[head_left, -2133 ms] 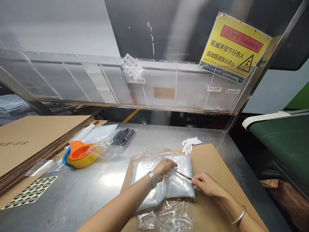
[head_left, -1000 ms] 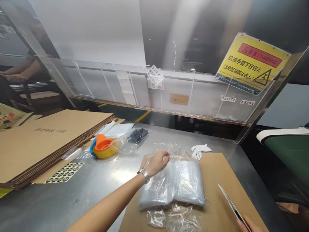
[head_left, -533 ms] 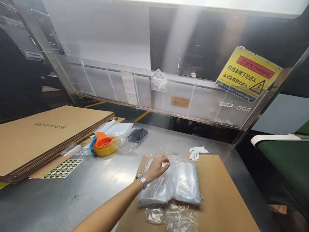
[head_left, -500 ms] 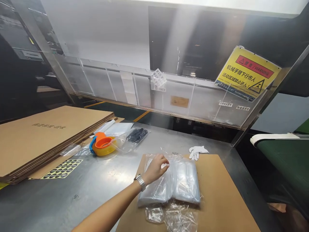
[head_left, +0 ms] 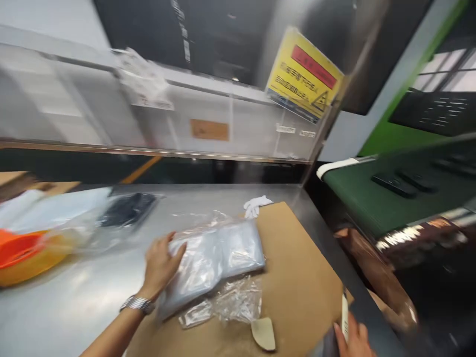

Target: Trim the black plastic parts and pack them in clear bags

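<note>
Right-hand grip [head_left: 355, 339] is closed around a slim pale tool [head_left: 345, 317] — held well apart from the wrapped packets [head_left: 241, 248], perhaps so that its tip spares them. Left-hand grip [head_left: 161, 265] is spread at the packets' left side, fingers apart, maybe for steadying them; if it presses, I cannot tell. These packets lie side by side on a cardboard sheet [head_left: 293, 258], which probably protects them from the worktop [head_left: 92, 302] — crumpled film [head_left: 240, 300] lies just before them.

Head camera: near side, above the surface [head_left: 92, 282] — facing forward and down
Close: hands [head_left: 160, 267]
Far: yellow sign [head_left: 305, 77]
Right: green belt [head_left: 372, 210]
</note>
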The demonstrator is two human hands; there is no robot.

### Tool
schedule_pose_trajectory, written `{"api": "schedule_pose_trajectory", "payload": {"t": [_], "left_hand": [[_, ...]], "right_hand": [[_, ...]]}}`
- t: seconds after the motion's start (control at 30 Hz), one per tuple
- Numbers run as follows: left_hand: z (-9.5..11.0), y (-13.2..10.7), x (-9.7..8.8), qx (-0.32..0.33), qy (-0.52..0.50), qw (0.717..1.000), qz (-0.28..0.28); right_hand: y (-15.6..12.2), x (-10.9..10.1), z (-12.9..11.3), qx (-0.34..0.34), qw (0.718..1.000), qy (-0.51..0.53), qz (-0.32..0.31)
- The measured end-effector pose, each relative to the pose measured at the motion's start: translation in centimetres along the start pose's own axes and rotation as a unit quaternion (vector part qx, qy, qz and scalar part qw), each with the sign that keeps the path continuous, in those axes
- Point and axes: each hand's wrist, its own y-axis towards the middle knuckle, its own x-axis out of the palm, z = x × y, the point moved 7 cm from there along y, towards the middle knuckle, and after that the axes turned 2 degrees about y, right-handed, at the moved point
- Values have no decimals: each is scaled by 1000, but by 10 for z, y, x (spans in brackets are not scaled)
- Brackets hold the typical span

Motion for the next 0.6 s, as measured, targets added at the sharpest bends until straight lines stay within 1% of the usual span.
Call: {"api": "schedule_pose_trajectory", "payload": {"t": [0.07,0.13,0.2,0.27,0.43,0.6], "left_hand": [[0,0,2,-8,5,1000,-17],[-1,0,1,-37,35,998,-28],[-2,-2,-3,-69,57,996,-29],[-3,-4,-7,-91,58,994,-30],[-9,-9,-10,-121,42,991,-48],[-18,-12,-11,-134,-10,990,-31]], "right_hand": [[-13,2,3,-5,999,-16,-32],[-19,0,0,-3,999,-18,-41],[-20,-3,-2,5,999,-11,-34],[-21,-5,-3,7,1000,-2,-26],[-19,-5,2,3,999,39,-12],[-12,-7,5,0,992,127,2]]}}
